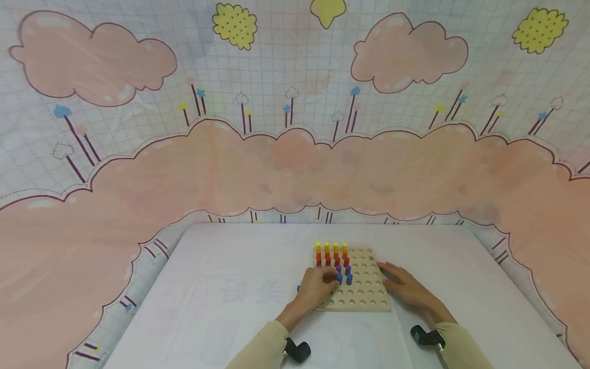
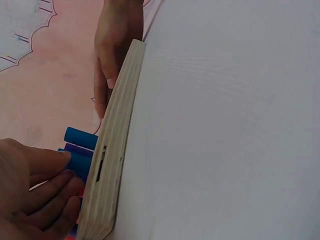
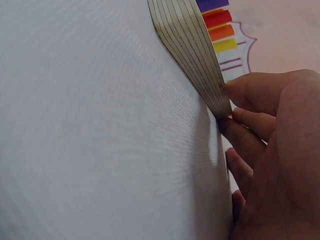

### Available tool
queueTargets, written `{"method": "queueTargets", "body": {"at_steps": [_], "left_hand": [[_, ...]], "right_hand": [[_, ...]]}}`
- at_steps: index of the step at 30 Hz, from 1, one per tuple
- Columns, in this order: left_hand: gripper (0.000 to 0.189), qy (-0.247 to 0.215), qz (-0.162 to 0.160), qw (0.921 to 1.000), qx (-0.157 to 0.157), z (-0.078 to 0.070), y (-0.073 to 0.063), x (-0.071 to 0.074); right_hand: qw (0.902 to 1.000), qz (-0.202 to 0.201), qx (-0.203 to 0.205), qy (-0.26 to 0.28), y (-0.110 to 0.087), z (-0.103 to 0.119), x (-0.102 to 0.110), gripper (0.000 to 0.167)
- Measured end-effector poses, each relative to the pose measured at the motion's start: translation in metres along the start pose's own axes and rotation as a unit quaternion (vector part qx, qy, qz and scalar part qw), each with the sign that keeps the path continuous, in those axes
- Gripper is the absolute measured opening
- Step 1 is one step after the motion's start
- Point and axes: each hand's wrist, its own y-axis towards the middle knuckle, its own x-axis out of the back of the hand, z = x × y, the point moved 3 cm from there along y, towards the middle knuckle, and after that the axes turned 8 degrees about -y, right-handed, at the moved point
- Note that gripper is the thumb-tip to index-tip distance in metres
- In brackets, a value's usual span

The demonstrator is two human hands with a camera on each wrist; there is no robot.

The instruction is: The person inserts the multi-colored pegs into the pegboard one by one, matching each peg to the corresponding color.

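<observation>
A square wooden pegboard (image 1: 364, 292) lies on the white table, with rows of yellow pegs (image 1: 335, 246), orange and red pegs (image 1: 337, 261), purple pegs (image 1: 348, 269) and blue pegs (image 1: 349, 279) at its left side. My left hand (image 1: 315, 287) is over the board's left part and hides some holes. Its thumb and fingertips pinch a blue peg (image 2: 80, 162) standing at the board, beside another blue peg (image 2: 80, 137). My right hand (image 1: 410, 289) touches the board's right edge with its thumb and fingertips, the fingers loosely extended, as the right wrist view also shows (image 3: 280, 135).
A blue piece (image 1: 298, 289) shows on the table just left of my left hand, mostly hidden. Bare holes fill the board's right side and front. Behind the white table (image 1: 207, 287) hangs a patterned cloth (image 1: 295, 169). Each wrist carries a black device (image 1: 297, 351).
</observation>
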Motion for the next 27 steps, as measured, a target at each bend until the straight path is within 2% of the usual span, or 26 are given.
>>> {"method": "queueTargets", "body": {"at_steps": [3,6,13,17,22,27], "left_hand": [[0.019,-0.005,0.000,0.9999,0.013,-0.003,-0.003,0.007],[0.020,-0.006,-0.007,0.9999,0.009,-0.007,-0.004,0.017],[0.019,0.016,-0.030,0.9990,-0.030,-0.014,-0.010,0.041],[0.020,0.026,-0.041,0.9980,-0.040,-0.014,-0.015,0.052],[0.020,0.028,-0.053,0.9979,-0.022,-0.012,-0.020,0.066],[0.020,0.018,-0.058,0.9981,-0.007,-0.005,-0.023,0.074]], "right_hand": [[1.0000,0.001,0.001,0.000,0.001,0.000,0.000,0.058],[1.0000,0.002,0.000,-0.002,0.001,0.001,0.001,0.058],[1.0000,0.002,0.002,0.002,0.003,0.001,0.003,0.059],[1.0000,0.001,0.006,0.000,0.003,0.001,0.003,0.059],[0.9999,-0.002,0.009,-0.006,0.004,0.001,0.003,0.058],[0.9998,-0.005,0.015,-0.008,0.005,0.001,0.003,0.057]]}}
